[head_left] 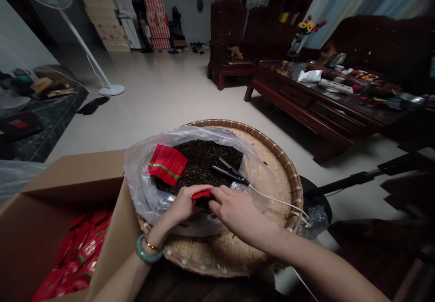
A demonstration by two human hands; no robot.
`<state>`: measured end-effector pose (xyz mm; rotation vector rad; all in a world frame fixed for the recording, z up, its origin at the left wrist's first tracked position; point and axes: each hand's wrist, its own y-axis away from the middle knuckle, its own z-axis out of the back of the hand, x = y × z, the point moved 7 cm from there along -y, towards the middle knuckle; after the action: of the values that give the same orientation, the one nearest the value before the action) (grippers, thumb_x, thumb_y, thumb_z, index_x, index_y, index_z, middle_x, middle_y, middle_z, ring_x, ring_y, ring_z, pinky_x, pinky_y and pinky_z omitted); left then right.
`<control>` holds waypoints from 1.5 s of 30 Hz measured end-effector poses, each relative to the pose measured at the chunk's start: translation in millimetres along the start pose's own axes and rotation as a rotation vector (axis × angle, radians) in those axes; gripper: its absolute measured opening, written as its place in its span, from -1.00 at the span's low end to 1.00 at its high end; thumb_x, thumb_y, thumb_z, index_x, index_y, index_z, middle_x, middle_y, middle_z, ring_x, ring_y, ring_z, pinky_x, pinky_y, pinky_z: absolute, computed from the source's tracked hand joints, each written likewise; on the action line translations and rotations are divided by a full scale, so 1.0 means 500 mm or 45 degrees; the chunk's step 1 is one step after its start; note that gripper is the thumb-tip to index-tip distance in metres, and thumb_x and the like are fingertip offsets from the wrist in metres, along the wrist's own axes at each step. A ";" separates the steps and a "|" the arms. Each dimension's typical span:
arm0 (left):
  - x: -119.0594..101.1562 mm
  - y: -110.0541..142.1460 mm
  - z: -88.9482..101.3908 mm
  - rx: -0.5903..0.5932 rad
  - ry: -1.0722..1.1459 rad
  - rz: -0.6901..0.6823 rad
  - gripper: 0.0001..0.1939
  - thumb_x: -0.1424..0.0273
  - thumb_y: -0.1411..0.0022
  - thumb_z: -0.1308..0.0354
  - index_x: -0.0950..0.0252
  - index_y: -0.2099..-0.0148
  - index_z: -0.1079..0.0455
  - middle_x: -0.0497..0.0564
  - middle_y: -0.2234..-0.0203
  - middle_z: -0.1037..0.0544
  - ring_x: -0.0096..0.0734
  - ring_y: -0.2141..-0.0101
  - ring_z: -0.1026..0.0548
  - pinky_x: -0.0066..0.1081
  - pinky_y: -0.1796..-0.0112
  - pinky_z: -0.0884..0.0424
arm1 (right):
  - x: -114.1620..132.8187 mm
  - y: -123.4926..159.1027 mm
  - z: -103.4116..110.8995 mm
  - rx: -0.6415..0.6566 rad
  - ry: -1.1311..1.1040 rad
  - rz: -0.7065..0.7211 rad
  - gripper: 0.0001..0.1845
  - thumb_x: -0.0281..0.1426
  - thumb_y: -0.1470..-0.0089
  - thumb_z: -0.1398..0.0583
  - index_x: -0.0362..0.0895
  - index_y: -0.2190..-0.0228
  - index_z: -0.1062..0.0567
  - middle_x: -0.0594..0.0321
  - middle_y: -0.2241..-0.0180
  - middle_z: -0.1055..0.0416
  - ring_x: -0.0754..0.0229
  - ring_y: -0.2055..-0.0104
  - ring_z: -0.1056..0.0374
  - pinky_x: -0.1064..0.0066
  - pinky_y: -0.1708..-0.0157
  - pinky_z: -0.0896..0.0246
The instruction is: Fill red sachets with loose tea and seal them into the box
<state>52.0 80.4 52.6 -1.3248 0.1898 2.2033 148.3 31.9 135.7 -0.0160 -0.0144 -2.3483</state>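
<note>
In the head view, a small red packet (201,194) is held low over a clear plastic bag (139,188) of dark, dry tea leaves (200,157). My left hand (183,206) grips its left side, and my right hand (234,209) has its fingers closed at the right edge. The packet's lower part is dark and partly hidden by my fingers. On the leaves, just beyond my left hand, lies a fanned stack of red packets (167,163). A black flat iron (233,175) with its jaws apart rests on the leaves beyond my right hand, its white cord trailing right.
Under the bag is a round woven bamboo tray (288,170). At left stands an open cardboard box (76,170) with many red packets (84,252) inside. A black stand arm (343,182) is at right. Farther off are a dark wooden table (306,107) and a white fan (110,89).
</note>
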 end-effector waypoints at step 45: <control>-0.062 0.010 0.061 0.047 -0.803 -0.581 -0.76 0.45 -0.29 0.03 0.22 0.15 -0.46 0.13 0.06 -0.47 -0.37 0.25 -0.33 -0.35 0.27 -0.40 | -0.215 -0.039 -0.218 0.026 -1.357 -0.550 -0.83 -0.51 0.18 -0.17 -0.18 0.41 -0.46 0.38 0.56 -0.39 0.36 0.56 -0.27 0.54 0.55 -0.20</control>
<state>36.8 76.1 93.3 -0.5270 -0.2820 2.0780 208.9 120.8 24.8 -1.3498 -0.6078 -2.4648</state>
